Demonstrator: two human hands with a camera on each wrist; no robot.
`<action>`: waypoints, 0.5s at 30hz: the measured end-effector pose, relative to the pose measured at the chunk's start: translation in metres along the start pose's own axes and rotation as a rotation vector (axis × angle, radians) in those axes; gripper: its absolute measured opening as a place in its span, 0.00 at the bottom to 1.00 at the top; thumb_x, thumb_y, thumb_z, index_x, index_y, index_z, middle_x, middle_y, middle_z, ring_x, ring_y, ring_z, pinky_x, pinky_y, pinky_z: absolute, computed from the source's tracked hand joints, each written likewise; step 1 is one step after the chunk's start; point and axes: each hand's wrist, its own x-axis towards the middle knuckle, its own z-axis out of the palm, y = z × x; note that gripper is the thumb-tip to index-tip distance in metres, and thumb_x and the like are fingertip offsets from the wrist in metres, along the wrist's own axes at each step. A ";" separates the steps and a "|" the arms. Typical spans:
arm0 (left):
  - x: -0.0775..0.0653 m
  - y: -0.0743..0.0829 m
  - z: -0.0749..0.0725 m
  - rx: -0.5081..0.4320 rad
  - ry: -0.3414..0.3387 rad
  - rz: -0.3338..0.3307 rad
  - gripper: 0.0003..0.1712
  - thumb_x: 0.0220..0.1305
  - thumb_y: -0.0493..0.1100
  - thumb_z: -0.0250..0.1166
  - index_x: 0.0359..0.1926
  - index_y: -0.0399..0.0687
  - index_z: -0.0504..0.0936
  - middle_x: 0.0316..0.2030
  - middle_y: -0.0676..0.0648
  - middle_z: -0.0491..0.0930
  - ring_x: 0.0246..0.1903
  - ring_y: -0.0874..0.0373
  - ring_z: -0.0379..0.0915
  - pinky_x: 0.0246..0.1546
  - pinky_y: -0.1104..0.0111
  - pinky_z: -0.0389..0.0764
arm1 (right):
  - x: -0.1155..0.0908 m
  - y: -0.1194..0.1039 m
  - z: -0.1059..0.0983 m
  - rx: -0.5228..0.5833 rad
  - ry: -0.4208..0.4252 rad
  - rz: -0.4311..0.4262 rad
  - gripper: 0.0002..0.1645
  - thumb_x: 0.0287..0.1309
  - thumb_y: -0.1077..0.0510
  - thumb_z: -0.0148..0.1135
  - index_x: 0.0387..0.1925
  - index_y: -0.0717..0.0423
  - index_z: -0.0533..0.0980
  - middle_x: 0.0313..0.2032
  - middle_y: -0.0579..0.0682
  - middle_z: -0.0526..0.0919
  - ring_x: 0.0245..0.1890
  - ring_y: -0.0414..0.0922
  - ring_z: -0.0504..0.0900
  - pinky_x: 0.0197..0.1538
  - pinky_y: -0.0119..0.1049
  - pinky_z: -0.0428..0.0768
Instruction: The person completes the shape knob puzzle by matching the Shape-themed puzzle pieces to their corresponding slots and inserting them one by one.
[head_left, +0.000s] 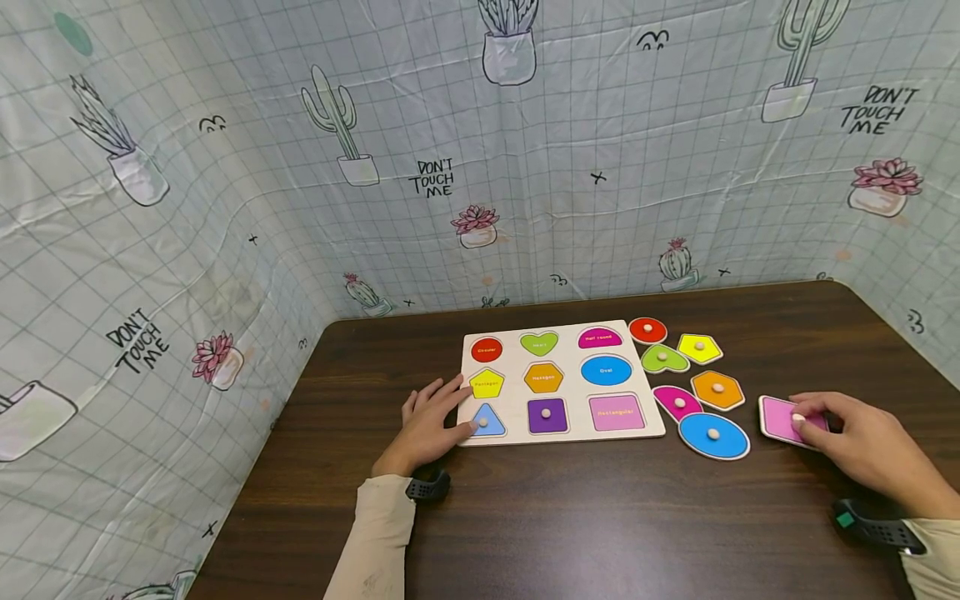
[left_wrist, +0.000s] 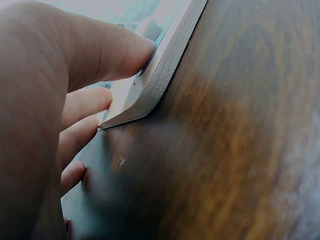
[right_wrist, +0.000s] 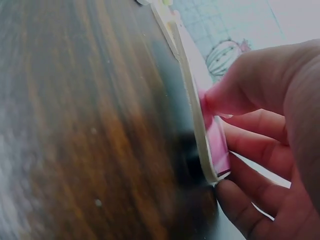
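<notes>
A: What does the head view show?

B: A person's right hand (head_left: 870,442) grasps a flat pink rectangular puzzle piece with a pale border (head_left: 778,419) by its small round white knob (head_left: 798,417). The piece is to the right of a thin cream wooden-looking shape board (head_left: 513,402), past the glossy blue oval piece with a white knob (head_left: 713,435) near the board's lower right corner.

A: And the other hand?

B: The left hand (head_left: 431,421) grips nothing; its relaxed fingers rest at the board's left edge.

A: The left wrist view?

B: The left thumb lies over the board's near left corner, whose layered-looking edge stands on a dark brown wood-grain table (left_wrist: 240,110).

A: The right wrist view?

B: The pink piece appears edge-on, thin and straight, thumb against its face, a fingertip at one corner. Whether it is fully off the table cannot be told.

A: How should it handle?

B: Likely light, stiff and hard to break. The smooth printed face may slip under fingertips, so the knob looks the surest hold, with the pale rim second.
</notes>
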 end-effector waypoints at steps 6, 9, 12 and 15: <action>0.000 0.000 0.000 -0.003 0.001 0.001 0.36 0.64 0.53 0.62 0.72 0.52 0.70 0.76 0.52 0.57 0.75 0.45 0.43 0.70 0.41 0.35 | 0.000 -0.002 0.001 0.017 0.044 -0.004 0.15 0.59 0.55 0.70 0.43 0.61 0.82 0.50 0.69 0.81 0.44 0.65 0.77 0.41 0.52 0.68; 0.001 -0.001 0.001 -0.004 0.003 0.003 0.36 0.64 0.53 0.62 0.72 0.52 0.70 0.76 0.52 0.57 0.75 0.45 0.43 0.70 0.40 0.35 | 0.000 -0.003 0.001 0.021 0.054 -0.007 0.15 0.60 0.55 0.70 0.44 0.61 0.82 0.50 0.69 0.82 0.45 0.65 0.77 0.41 0.50 0.67; 0.001 -0.002 0.001 -0.004 0.006 0.004 0.36 0.64 0.53 0.62 0.72 0.52 0.70 0.76 0.52 0.57 0.75 0.45 0.43 0.70 0.40 0.35 | 0.000 -0.003 0.002 0.025 0.059 -0.011 0.15 0.60 0.56 0.70 0.45 0.61 0.82 0.50 0.69 0.82 0.45 0.66 0.77 0.42 0.51 0.67; 0.001 -0.002 0.001 -0.005 0.005 0.003 0.36 0.64 0.53 0.62 0.72 0.53 0.70 0.76 0.52 0.57 0.75 0.45 0.43 0.70 0.40 0.35 | 0.000 -0.004 0.002 0.025 0.063 -0.009 0.16 0.60 0.55 0.70 0.46 0.61 0.82 0.50 0.69 0.82 0.45 0.66 0.77 0.42 0.53 0.68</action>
